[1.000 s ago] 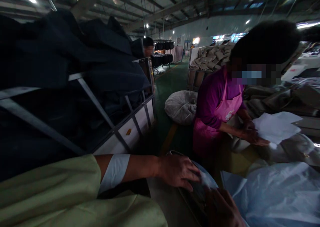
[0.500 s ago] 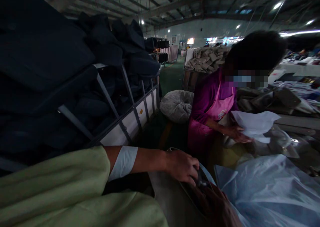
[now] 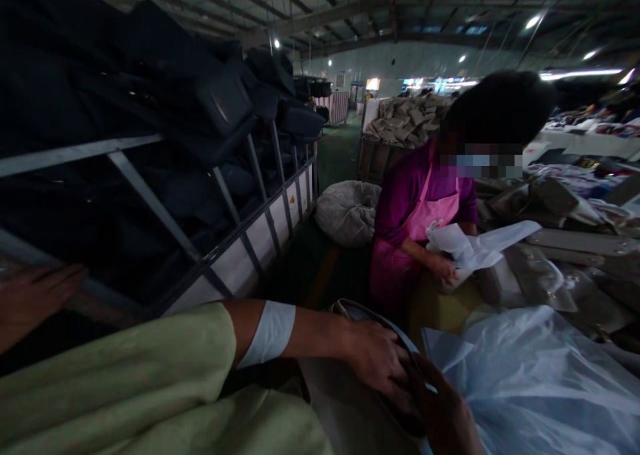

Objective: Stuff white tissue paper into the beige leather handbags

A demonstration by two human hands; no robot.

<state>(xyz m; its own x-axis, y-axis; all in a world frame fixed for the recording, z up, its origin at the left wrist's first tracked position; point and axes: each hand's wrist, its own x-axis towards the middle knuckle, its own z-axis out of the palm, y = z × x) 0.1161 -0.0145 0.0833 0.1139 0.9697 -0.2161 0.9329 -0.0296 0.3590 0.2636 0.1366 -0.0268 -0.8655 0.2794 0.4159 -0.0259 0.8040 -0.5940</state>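
A greyish-beige bag sits close in front of me, its dark opening facing up. My left hand, below a wrist wrapped in white tape, bends its fingers over and into this opening, closed on the bag's edge; the fingertips are hidden inside. On the opening's far right side is my right hand, dim and partly cut by the lower frame edge, with its fingers curled round the rim. A pale bluish plastic sheet lies just right of it.
A co-worker in a pink apron handles white paper. Another person's hand shows at the left edge. A metal-railed cart heaped with dark bags stands left. A stuffed sack lies on the floor. Grey bags are piled right.
My left hand has moved slightly right and deeper into the bag's opening. The co-worker's paper has shifted left and lower. Another person's hand has appeared at the left edge. The view has turned slightly.
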